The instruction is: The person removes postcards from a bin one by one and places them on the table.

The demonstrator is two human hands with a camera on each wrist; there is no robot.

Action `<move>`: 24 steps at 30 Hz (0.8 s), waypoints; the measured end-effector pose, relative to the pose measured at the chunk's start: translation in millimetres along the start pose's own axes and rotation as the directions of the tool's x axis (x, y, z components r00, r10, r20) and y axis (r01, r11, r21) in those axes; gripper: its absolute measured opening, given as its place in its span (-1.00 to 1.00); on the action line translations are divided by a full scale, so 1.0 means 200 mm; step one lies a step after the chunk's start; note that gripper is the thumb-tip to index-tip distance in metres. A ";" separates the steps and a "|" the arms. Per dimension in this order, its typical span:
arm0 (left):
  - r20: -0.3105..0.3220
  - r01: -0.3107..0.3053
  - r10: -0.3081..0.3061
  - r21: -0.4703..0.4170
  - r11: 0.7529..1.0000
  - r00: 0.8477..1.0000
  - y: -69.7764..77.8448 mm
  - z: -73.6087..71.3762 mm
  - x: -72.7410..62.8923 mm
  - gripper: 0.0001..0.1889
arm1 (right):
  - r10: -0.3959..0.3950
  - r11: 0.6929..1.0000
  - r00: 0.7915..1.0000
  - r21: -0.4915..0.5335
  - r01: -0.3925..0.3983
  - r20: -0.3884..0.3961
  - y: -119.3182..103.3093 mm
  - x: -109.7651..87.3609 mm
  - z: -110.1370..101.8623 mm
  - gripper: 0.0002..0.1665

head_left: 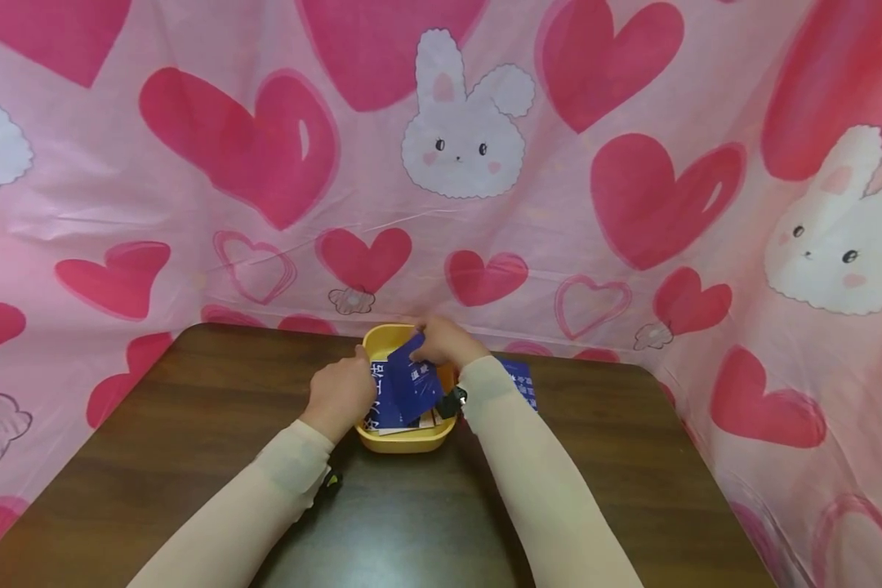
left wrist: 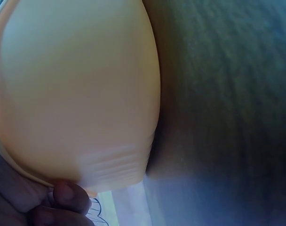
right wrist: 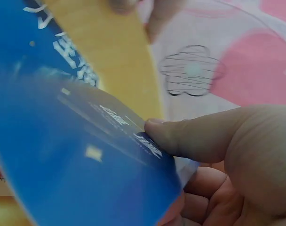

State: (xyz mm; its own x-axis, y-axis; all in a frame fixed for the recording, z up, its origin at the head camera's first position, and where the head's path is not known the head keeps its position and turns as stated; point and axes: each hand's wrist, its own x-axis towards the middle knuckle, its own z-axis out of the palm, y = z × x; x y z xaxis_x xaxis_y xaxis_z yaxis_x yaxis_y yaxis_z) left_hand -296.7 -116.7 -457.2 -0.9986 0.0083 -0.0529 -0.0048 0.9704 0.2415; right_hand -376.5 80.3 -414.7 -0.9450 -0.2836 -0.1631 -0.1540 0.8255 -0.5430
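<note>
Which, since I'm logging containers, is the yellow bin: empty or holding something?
Holding something: a blue sheet with white lettering lies inside the yellow bin. The right hand pinches another sheet. How full, I cannot tell.

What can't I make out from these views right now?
Held blue sheet: small print blurred, right wrist view.
Sheets in the yellow basin: partly covered by the held one, head view.
Blue sheet beside the basin: partly behind the right sleeve, head view.
Left hand: cut off by the lower-left edges, left wrist view.

Tub's (head_left: 402,443) kinda mid back edge of the table (head_left: 191,433), leaflets (head_left: 382,400) inside, another leaflet (head_left: 523,382) off to its right.
</note>
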 end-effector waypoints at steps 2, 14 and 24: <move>-0.008 -0.002 0.002 0.000 1.000 1.000 0.00 0.00 0.00 -0.23 | -0.016 1.000 0.999 0.018 0.016 -0.029 0.03 -0.01 -0.02 -0.54; -0.017 0.003 -0.003 0.001 1.000 1.000 0.01 0.00 -0.01 -0.27 | -0.014 0.897 0.996 0.438 0.051 -0.087 0.28 -0.16 -0.19 -0.53; -0.012 0.003 -0.003 0.023 1.000 1.000 0.01 0.00 0.00 -0.27 | 0.023 0.890 0.981 0.450 0.067 -0.192 0.52 -0.26 -0.32 -0.45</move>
State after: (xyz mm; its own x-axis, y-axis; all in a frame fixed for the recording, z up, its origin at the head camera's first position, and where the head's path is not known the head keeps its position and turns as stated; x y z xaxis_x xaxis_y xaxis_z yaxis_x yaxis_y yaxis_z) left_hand -295.8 -115.3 -456.5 -0.9991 0.0025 -0.0420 -0.0068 0.9756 0.2193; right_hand -361.4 213.6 -409.7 -0.9861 -0.1654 -0.0144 -0.0706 0.4963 -0.8653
